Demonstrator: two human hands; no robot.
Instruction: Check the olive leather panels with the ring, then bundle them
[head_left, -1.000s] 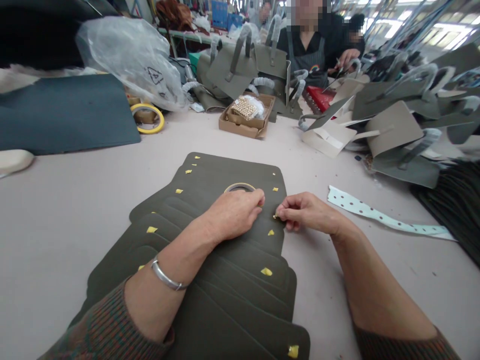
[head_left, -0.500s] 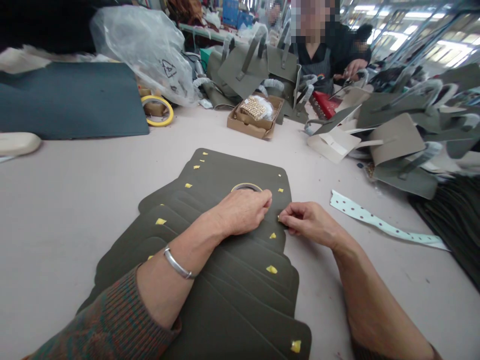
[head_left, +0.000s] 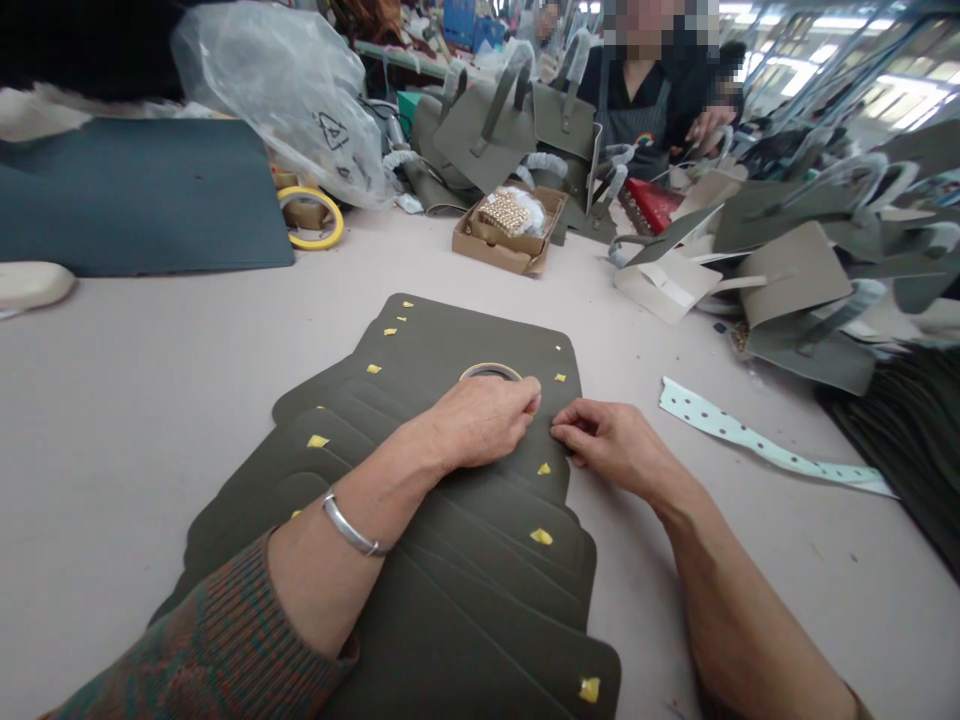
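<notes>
Right hand (head_left: 607, 442), fingertips pinched at the edge of the olive panel (head_left: 472, 332), contents indiscernible, works best if my left hand (head_left: 484, 422), grip hidden beside the tape roll (head_left: 491, 367), steadies it.

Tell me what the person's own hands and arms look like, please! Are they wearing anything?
Both the left hand and right hand are gloveless. A shiny silver bangle circles the left wrist. The left sleeve is ribbed knit, brownish with reddish and green flecks. The right forearm is bare, its sleeve almost out of the picture.
</notes>
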